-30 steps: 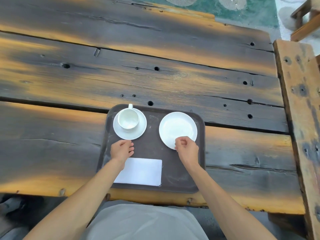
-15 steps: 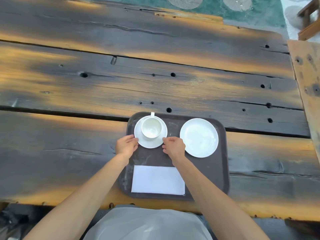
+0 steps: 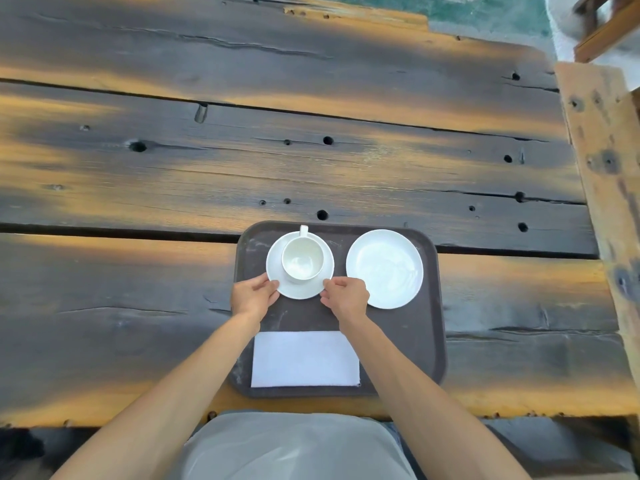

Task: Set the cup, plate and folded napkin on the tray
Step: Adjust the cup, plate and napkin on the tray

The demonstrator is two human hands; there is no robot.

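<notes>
A dark brown tray lies at the near edge of the wooden table. On its far left a white cup stands on a white saucer, handle pointing away from me. A white plate sits at the far right of the tray. A folded white napkin lies flat on the near part. My left hand pinches the saucer's near-left rim. My right hand pinches its near-right rim.
The table is made of dark, weathered planks with holes and gaps. A wooden beam runs along its right side. Green floor and a wooden frame show beyond the far right corner.
My right hand left the plate and moved left to the saucer's rim. My left hand closed onto the saucer's other side. The plate, cup and napkin stayed in place.
</notes>
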